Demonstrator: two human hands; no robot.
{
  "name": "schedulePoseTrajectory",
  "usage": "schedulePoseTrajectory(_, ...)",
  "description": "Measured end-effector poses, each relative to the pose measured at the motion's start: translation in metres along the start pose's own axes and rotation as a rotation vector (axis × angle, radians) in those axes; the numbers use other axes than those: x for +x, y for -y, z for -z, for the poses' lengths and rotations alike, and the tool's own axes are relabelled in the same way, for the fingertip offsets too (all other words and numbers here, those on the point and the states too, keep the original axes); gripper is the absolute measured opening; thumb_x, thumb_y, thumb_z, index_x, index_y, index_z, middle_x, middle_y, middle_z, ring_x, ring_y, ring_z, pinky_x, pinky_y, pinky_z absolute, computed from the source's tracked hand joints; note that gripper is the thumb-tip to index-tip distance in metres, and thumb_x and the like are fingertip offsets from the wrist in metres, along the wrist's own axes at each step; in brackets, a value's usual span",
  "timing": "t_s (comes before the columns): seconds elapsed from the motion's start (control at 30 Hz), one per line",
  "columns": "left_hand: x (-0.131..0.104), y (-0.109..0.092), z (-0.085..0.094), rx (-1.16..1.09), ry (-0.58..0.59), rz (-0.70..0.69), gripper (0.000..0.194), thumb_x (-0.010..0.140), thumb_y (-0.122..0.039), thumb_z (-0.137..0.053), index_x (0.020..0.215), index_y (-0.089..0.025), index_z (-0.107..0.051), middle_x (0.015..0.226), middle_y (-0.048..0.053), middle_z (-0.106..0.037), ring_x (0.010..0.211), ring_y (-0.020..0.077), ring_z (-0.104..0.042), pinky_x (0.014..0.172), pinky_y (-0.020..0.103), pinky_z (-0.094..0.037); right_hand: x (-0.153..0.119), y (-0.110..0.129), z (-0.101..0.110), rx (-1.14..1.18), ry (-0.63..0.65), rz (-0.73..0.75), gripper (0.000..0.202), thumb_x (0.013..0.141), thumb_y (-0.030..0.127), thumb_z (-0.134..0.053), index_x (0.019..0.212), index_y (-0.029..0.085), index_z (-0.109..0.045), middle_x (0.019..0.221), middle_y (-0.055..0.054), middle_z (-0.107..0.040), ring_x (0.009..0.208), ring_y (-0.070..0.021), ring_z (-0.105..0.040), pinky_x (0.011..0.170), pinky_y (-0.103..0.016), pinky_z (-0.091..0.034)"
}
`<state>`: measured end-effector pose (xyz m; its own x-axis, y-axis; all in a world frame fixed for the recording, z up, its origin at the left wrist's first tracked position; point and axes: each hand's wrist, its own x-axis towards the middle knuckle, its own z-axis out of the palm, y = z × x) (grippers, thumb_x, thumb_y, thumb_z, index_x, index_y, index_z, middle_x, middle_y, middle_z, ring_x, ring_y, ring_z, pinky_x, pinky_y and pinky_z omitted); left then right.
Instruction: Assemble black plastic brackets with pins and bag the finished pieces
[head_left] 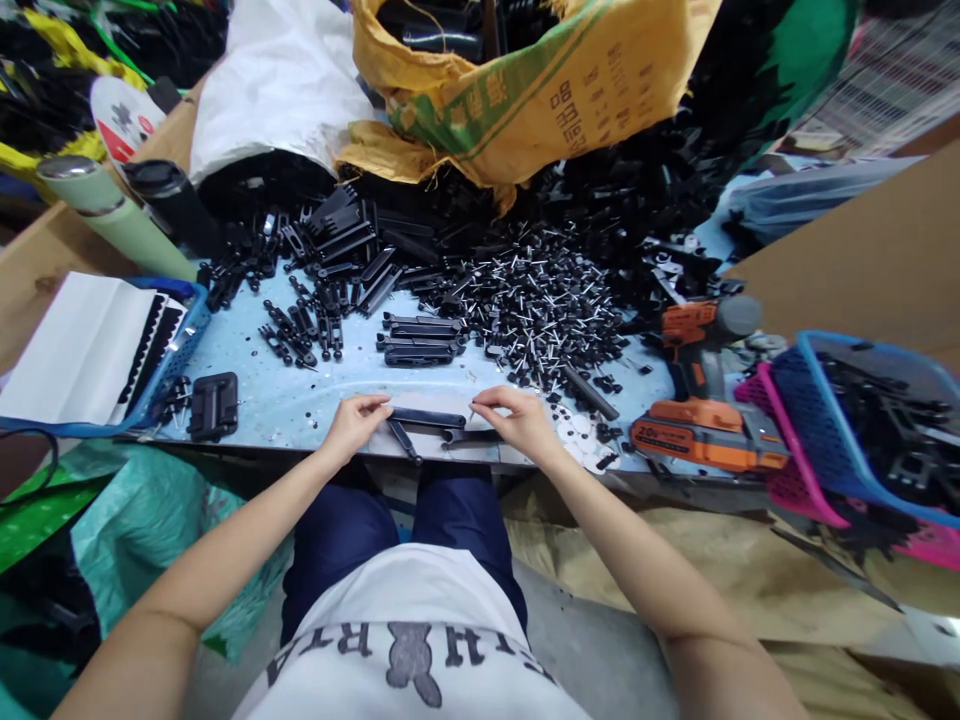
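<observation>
At the front edge of the bench, my left hand [357, 422] is closed in a pinch at the left end of a long black plastic bar [427, 418]. A shorter black arm [403, 440] angles down from that same end. My right hand [519, 415] pinches a tiny thin piece, seemingly a metal pin [472, 408], just off the bar's right end. Another dark bar [480, 436] lies below the right fingers, partly hidden by them. Beyond the hands, several assembled black bars [420, 340] lie stacked side by side.
A heap of black-headed metal pins [547, 300] spreads behind my right hand. An orange cordless drill [705, 430] lies right, beside a blue basket [847, 440] of black parts. Left are a black plastic block [214, 405], a blue basket [196, 320] and a green flask [120, 220]. A yellow sack [525, 110] stands behind.
</observation>
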<state>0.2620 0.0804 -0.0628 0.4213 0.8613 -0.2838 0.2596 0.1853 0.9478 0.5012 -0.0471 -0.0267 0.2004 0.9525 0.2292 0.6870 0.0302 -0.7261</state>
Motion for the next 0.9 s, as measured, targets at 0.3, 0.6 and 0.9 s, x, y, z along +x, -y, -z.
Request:
schedulePoseTrajectory(0.3,-0.003,-0.005,0.001,-0.044,0.044,0.067,0.039,0.061,-0.036,-0.071,0.091,-0.012,-0.070,0.051,-0.004,-0.052,0.039,0.0044,-0.035,0.039,0.019,-0.026,-0.012,0.003,-0.020,0.033,-0.168,-0.007,0.027,0.085,0.042,-0.053,0.075,0.020,-0.064,0.081,-0.007,-0.069,0.081,-0.0192,-0.064,0.078,-0.035,-0.052)
schedulePoseTrajectory(0.6,-0.001,0.004,-0.002,0.070,0.060,-0.051,0.028,0.070,-0.034,-0.064,0.089,-0.015,-0.069,0.064,0.003,-0.063,0.051,0.0106,-0.050,0.046,0.021,-0.039,-0.020,-0.002,-0.035,-0.051,-0.224,0.131,0.024,0.090,0.033,-0.047,0.088,0.020,-0.067,0.088,-0.008,-0.067,0.086,-0.0168,-0.063,0.080,-0.032,-0.052)
schedulePoseTrajectory(0.9,-0.015,0.007,-0.017,0.933,0.054,-1.022,0.031,0.089,-0.026,-0.044,0.114,-0.015,-0.058,0.118,0.013,-0.059,0.115,0.0247,-0.050,0.097,0.041,-0.037,-0.040,-0.032,-0.032,-0.301,0.022,0.376,0.031,0.092,0.034,-0.045,0.117,0.019,-0.057,0.114,-0.011,-0.062,0.099,-0.0176,-0.059,0.082,-0.032,-0.048)
